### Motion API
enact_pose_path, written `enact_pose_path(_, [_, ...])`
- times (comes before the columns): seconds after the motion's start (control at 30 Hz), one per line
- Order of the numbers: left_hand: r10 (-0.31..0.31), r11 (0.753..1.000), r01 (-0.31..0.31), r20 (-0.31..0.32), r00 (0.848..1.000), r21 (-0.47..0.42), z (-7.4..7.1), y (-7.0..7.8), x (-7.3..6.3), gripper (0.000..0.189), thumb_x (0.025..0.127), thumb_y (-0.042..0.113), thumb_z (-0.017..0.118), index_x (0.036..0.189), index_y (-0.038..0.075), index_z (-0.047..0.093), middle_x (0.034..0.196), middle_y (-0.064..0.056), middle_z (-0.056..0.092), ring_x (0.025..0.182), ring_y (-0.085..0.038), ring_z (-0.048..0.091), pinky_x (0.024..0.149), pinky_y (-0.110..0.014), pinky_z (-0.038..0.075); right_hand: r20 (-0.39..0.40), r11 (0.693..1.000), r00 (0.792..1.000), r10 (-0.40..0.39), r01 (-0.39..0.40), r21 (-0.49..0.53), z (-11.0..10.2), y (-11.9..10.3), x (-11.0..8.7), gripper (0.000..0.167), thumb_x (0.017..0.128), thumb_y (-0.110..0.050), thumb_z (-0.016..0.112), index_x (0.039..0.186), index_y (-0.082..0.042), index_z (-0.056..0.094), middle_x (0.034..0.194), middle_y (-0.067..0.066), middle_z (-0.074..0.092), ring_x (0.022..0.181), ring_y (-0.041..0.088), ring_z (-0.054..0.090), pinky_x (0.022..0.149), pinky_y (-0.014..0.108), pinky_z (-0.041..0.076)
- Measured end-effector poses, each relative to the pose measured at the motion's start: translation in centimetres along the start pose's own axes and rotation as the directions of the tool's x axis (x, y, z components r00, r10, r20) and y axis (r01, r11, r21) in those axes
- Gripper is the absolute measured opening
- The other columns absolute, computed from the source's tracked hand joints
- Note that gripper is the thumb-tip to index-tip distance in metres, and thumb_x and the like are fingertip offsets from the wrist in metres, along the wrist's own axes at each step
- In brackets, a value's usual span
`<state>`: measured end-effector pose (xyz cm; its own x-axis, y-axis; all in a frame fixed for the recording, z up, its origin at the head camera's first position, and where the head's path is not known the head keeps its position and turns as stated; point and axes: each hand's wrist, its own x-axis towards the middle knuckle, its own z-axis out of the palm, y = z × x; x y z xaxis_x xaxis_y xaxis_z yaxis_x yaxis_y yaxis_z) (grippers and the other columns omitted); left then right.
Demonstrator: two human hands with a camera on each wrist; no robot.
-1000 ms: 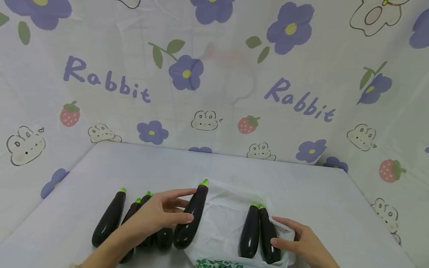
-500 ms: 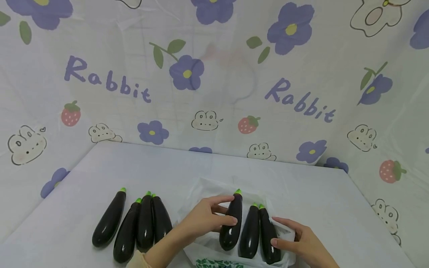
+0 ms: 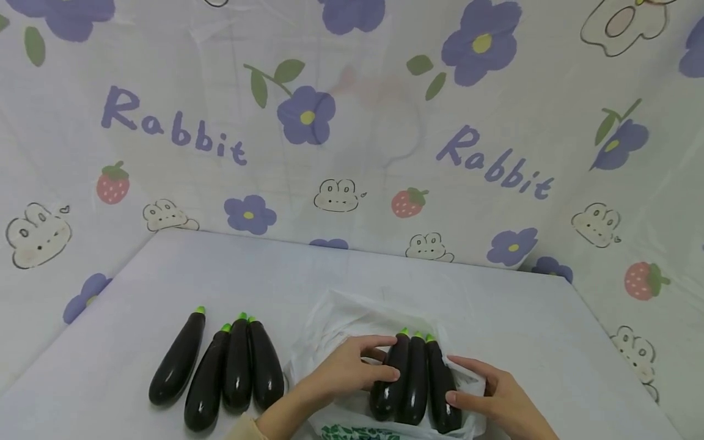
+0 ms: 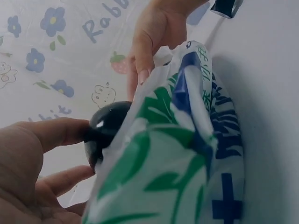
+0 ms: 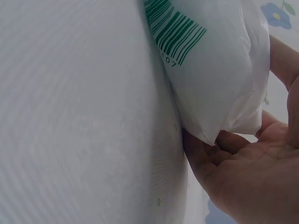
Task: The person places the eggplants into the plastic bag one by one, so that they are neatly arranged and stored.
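Observation:
A white plastic bag with green print lies spread on the table, its mouth open. My left hand grips a dark eggplant between thumb and fingers, and it lies against a second eggplant on the bag. A third eggplant lies to the right, beside my right hand. That hand holds the bag's right edge, its thumb at the third eggplant. In the left wrist view the gripped eggplant's rounded end shows behind the printed bag. The right wrist view has fingers under the bag's corner.
Several more eggplants lie on the white table left of the bag, one set apart from the others. A patterned cloth hangs behind and along the sides.
My left hand has carried an eggplant rightward from the bag's left edge and lowered it beside the two on the bag. My right hand has stayed at the bag's right edge.

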<state>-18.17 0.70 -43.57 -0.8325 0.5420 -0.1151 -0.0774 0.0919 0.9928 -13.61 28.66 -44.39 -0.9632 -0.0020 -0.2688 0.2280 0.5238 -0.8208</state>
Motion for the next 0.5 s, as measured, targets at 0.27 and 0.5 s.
enact_pose_path(0.27, [0.033,0.999,-0.034,0.04,0.999,0.012,-0.6,-0.4,0.3,0.053,0.086,0.012,0.074,0.137,0.009,0.059,0.11,-0.01,0.065,0.096,-0.022,0.065,0.067,-0.038,0.057,0.01,0.999,1.0,-0.018,0.018,0.034,-0.1,-0.2,-0.1,0.068,0.086,-0.026,0.078,0.144,-0.004,0.05,0.143,0.025,0.043,0.113,0.031,0.055,0.089,0.054,0.049])
enact_pose_path(0.5, [0.04,0.992,-0.05,0.083,0.996,0.118,-1.3,-0.6,0.1,0.051,0.088,0.011,0.073,0.137,0.01,0.059,0.111,-0.007,0.063,0.1,-0.023,0.065,0.071,-0.034,0.055,0.01,0.999,1.0,-0.017,0.017,-0.034,-0.1,-0.3,-0.1,0.068,0.086,-0.03,0.078,0.143,-0.005,0.051,0.142,0.025,0.045,0.114,0.032,0.054,0.091,0.056,0.047])
